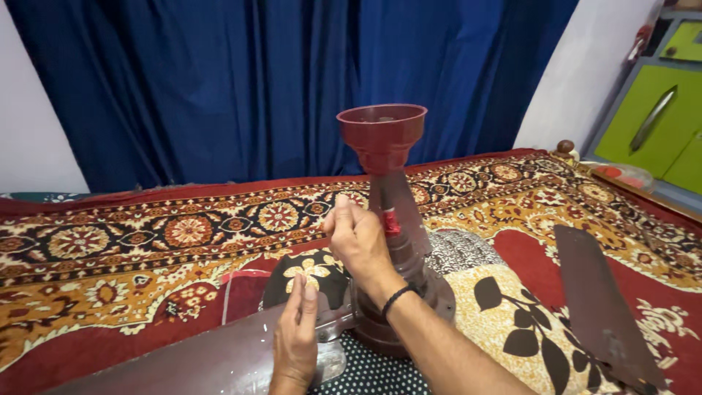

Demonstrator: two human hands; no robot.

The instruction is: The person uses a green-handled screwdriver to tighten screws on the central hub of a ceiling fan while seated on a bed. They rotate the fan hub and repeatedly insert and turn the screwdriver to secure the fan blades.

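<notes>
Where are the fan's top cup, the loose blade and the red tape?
top cup (381,129), head view, front wall of the bowl
loose blade (596,300), head view, middle of its flat face
red tape (390,222), head view, wrap on the rod

Fan motor housing (398,292), downrod (398,208) and cup-shaped canopy (380,132): maroon painted metal, semi-gloss, smooth. Attached blade (183,362) under left hand (296,340): brown metal with dull sheen and scuffed patches; loose blade (599,303): matt brown, dusty. Bedspread (131,256): woven patterned cloth, matt; cushion (504,314): printed cloth; curtain (292,80): blue cloth with soft sheen; cupboard door (643,121): glossy green, metal handle.
</notes>
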